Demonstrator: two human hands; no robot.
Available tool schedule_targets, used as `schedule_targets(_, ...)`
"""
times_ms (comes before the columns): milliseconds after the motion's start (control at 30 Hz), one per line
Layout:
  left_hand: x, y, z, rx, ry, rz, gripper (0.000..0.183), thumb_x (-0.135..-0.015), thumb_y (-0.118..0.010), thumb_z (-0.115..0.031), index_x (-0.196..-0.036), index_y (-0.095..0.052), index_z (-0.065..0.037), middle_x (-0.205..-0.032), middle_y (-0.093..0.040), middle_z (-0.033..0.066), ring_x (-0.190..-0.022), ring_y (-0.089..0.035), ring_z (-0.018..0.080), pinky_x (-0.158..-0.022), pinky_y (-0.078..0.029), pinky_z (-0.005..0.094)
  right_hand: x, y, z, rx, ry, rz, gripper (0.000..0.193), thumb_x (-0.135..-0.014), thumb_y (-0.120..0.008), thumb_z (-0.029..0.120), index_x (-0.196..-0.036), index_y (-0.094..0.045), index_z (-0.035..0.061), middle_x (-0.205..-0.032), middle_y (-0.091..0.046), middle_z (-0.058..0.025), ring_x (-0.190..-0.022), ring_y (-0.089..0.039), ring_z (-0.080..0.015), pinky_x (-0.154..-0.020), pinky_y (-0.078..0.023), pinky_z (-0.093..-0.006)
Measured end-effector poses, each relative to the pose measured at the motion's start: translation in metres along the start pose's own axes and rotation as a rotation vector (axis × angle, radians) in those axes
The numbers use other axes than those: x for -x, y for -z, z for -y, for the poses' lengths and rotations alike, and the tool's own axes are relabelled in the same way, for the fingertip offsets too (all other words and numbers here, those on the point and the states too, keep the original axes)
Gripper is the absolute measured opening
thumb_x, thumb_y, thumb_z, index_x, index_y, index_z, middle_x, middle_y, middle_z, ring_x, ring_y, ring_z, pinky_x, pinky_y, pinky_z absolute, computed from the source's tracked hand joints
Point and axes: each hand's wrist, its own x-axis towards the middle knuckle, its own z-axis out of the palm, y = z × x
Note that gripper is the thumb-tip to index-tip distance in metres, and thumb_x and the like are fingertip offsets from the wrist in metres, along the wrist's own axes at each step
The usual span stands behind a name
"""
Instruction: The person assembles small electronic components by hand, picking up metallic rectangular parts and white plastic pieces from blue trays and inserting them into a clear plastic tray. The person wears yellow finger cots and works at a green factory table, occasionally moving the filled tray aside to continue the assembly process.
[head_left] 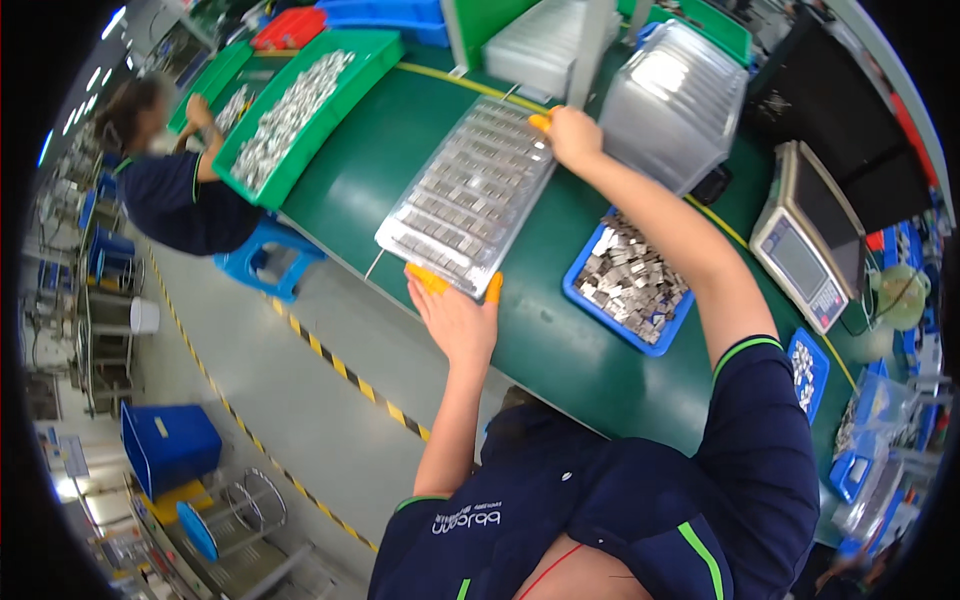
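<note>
A clear plastic tray (470,190) lies on the green bench, with rows of small silvery metal parts in its pockets. My left hand (455,318) grips its near end, the fingertips covered in yellow finger cots. At the far right corner, my right hand (573,138) pinches the tray's edge, also with yellow on its fingertips. A thin rod sticks out beyond the tray's near left side. To the right of the tray, under my right forearm, a blue bin (655,345) holds a heap of loose metal parts.
Stacked clear trays (670,105) stand beyond my right arm. A scale (800,250) sits at the right, near a small blue bin (822,375). A long green bin (345,105) of metal pieces lies at the left, where a co-worker (175,195) sits on a blue stool (262,262).
</note>
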Motion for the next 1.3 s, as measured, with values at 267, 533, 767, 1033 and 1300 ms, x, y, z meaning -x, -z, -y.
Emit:
schedule_targets(267,0.003,-0.006,0.006,-0.060,0.054,-0.031,0.061,-0.070,-0.074,-0.031,-0.112,-0.053,0.008,-0.132,-0.039,0.0260,-0.127,-0.030,0.0411,-0.110,-0.018,0.0449,-0.020,0.037,0.026,-0.039,0.452,-0.324,0.025,-0.082,-0.058,0.021,-0.096,-0.057,0.0001,-0.100,-0.057,-0.0147,-0.095,-0.057,-0.0283,-0.076,-0.051,-0.0392)
schedule_targets(533,0.005,0.001,0.002,0.224,0.162,-0.102,0.100,-0.068,-0.075,-0.040,-0.138,-0.020,0.006,-0.141,-0.026,0.0254,-0.132,-0.023,0.0374,-0.109,-0.017,0.0435,-0.094,0.027,0.032,0.130,0.197,-0.162,0.017,-0.082,-0.055,0.014,-0.092,-0.064,0.0037,-0.103,-0.059,-0.0123,-0.103,-0.056,-0.0265,-0.079,-0.053,-0.0380)
schedule_targets(767,0.004,0.006,0.005,0.355,0.197,-0.191,0.087,-0.072,-0.075,-0.024,-0.138,-0.024,0.001,-0.140,-0.031,0.0189,-0.128,-0.032,0.0332,-0.105,-0.027,0.0387,-0.122,0.029,0.029,0.225,0.189,-0.195,0.012,-0.076,-0.059,0.005,-0.086,-0.065,0.0039,-0.094,-0.064,-0.0144,-0.089,-0.064,-0.0310,-0.074,-0.054,-0.0405)
schedule_targets(1033,0.012,-0.004,0.015,0.547,0.208,-0.304,0.065,-0.076,-0.070,-0.009,-0.131,-0.038,-0.001,-0.128,-0.042,0.0141,-0.117,-0.043,0.0253,-0.090,-0.042,0.0351,-0.130,0.044,0.029,0.175,0.152,-0.049,0.013,-0.073,-0.061,0.002,-0.085,-0.065,0.0024,-0.095,-0.064,-0.0191,-0.091,-0.063,-0.0346,-0.076,-0.053,-0.0426)
schedule_targets(1300,0.014,-0.010,0.020,0.661,0.226,-0.381,0.061,-0.073,-0.071,-0.007,-0.128,-0.044,-0.004,-0.116,-0.047,0.0132,-0.097,-0.050,0.0220,-0.082,-0.044,0.0318,-0.132,0.049,0.026,0.273,0.377,0.012,0.011,-0.071,-0.059,-0.001,-0.082,-0.064,-0.0003,-0.091,-0.064,-0.0209,-0.088,-0.063,-0.0361,-0.076,-0.053,-0.0427)
